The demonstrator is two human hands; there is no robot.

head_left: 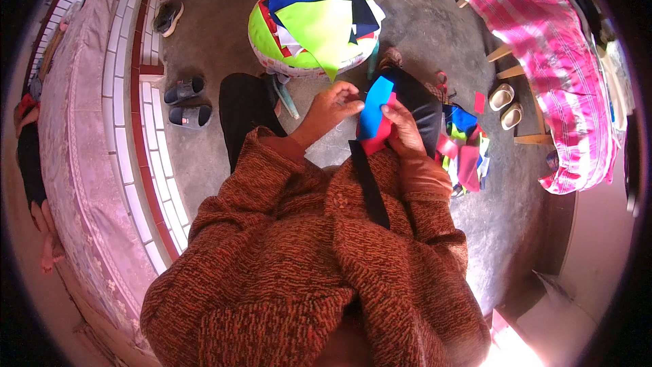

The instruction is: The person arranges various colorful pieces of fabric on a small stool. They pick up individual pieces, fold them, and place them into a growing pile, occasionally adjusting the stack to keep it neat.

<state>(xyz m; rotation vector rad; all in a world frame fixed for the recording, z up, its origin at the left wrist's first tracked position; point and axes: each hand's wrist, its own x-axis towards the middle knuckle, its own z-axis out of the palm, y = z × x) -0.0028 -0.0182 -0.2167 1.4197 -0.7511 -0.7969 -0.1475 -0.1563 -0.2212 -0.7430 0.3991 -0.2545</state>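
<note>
Rust-brown sweater sleeves (285, 245) lead to both hands, left hand (334, 110) and right hand (406, 132), each grip pinching the blue fabric piece (375, 109) over red fabric (382, 137), held up close, seemingly for aligning.

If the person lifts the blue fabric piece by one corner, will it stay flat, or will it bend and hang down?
It would probably hang limp: the blue fabric piece already curves over the red piece under it between the left hand and the right hand. It looks thin, so likely very light. It could slide off the other cloth, because nothing seems to join the two.

concrete floor (217, 0), fabric basket (272, 47), sandals (187, 102)
</note>
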